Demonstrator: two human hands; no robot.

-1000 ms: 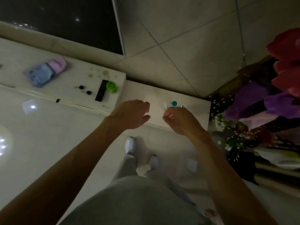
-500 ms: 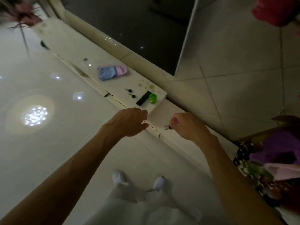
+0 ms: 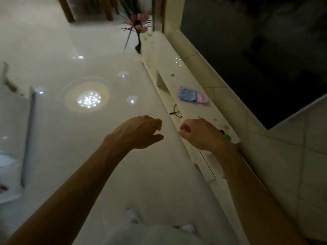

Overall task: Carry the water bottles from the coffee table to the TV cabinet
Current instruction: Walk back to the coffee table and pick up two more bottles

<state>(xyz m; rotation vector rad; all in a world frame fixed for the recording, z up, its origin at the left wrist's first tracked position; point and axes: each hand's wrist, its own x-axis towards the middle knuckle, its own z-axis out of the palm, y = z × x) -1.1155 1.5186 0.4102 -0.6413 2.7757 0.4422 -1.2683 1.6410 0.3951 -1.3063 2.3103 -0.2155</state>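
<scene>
Two bare hands are held out in front of the person, and no water bottle shows anywhere in this view. The left hand [image 3: 139, 131] hangs over the glossy floor [image 3: 106, 165], just off the front edge of the TV cabinet [image 3: 177, 71]. Its fingers are loosely curled and hold nothing. The right hand [image 3: 201, 135] is above the cabinet's front edge, near its near end. Its fingers are also loosely curled, the thumb close to the forefinger, with nothing between them. The only clear container is a dark vase [image 3: 138, 47] at the cabinet's far corner, holding pink flowers [image 3: 138, 23] on long thin stems. Midway along the top, towards the back edge, lies a pink-and-blue cloth [image 3: 192, 95]. A small green round object [image 3: 227, 137] sits near the near corner, partly hidden behind the right hand. A thin black curved thing [image 3: 175, 112] lies at the front edge; what it is cannot be told. A slanted recess [image 3: 161, 82] opens in the cabinet's front. Behind the back edge rises a dark television screen [image 3: 247, 59], with pale wall tiles [image 3: 292, 165] to its right. To the left of the cabinet the floor stretches wide, carrying the reflection of a round ceiling lamp [image 3: 87, 99]. White shoes [image 3: 132, 216] stand on it at the bottom of the view, near the cabinet's front.
</scene>
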